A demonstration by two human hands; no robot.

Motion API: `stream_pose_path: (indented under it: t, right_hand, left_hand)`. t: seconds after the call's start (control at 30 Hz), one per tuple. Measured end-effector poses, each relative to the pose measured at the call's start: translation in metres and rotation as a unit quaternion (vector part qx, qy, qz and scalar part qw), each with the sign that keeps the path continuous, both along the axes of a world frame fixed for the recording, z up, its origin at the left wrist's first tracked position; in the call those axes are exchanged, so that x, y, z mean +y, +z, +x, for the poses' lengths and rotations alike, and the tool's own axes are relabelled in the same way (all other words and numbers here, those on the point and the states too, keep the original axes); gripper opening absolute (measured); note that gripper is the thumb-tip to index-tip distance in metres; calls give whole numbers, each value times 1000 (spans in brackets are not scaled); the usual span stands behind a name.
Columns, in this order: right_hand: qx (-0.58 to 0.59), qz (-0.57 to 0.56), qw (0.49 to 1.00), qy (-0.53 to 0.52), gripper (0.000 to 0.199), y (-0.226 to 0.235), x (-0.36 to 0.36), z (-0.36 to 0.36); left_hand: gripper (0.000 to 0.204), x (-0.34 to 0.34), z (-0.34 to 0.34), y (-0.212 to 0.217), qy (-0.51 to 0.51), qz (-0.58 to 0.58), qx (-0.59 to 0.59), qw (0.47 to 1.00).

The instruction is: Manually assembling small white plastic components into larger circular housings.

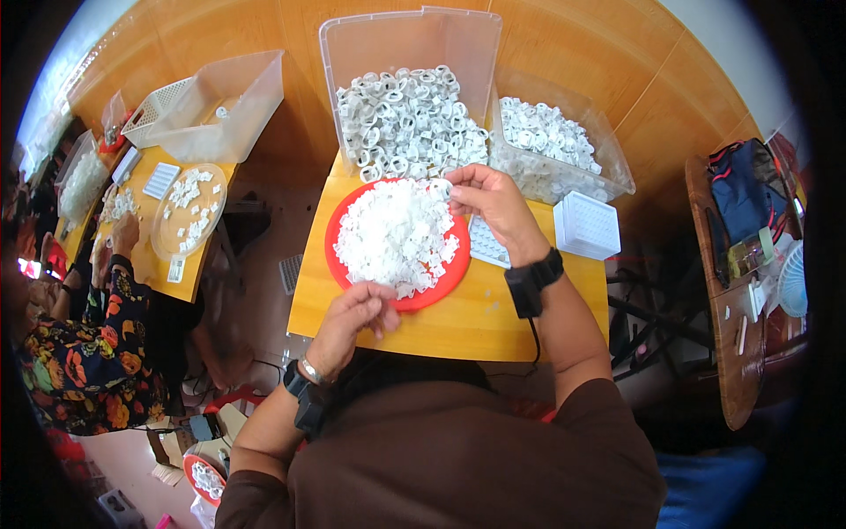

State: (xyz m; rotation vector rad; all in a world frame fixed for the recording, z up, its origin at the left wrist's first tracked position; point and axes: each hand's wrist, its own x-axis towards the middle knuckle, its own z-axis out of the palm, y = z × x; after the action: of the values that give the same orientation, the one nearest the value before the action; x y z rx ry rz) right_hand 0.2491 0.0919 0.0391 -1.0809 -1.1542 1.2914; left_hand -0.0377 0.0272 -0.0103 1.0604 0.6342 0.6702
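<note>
A red round tray (460, 275) on the wooden table holds a heap of small white plastic pieces (388, 234). At the tray's far right edge, my right hand (493, 207) pinches a white ring-shaped plastic part (442, 189) between thumb and fingertips. Over the tray's near left rim is my left hand (352, 322), its fingers curled together; what they hold, if anything, is too small to make out. Partly covered by my right hand, a white tray with rows of small cells (487, 243) lies beside the red tray.
Behind stands a clear bin (476, 48) spilling white rings (405, 119); right of it is another clear bin (612, 172) of white parts. White cell trays (586, 227) are stacked at the table's right. At left, a co-worker's hand (126, 233) is near a round tray (218, 189).
</note>
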Motion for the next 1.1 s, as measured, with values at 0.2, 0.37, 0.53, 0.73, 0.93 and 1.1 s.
stream_pose_path:
  t: [0.2, 0.37, 0.53, 0.73, 0.93, 1.1]
  right_hand:
    - [13, 16, 999, 33, 20, 4, -51, -34]
    - [-268, 252, 929, -48, 23, -4, -76, -62]
    - [-323, 295, 897, -53, 23, -7, -83, -75]
    - [-366, 287, 876, -125, 21, -14, -106, -61]
    - [-575, 98, 795, -167, 31, -58, -186, -12]
    - [-666, 49, 730, -144, 45, -71, -203, -8]
  left_hand:
    - [31, 19, 35, 28, 49, -14, -46, 998]
    - [27, 14, 57, 23, 55, -46, -109, 991]
    - [27, 13, 57, 2, 53, -100, -168, 979]
    - [31, 25, 26, -4, 21, -160, -271, 949]
    - [35, 35, -5, 0, 23, -203, -333, 921]
    - [37, 53, -16, -5, 6, -207, -339, 918]
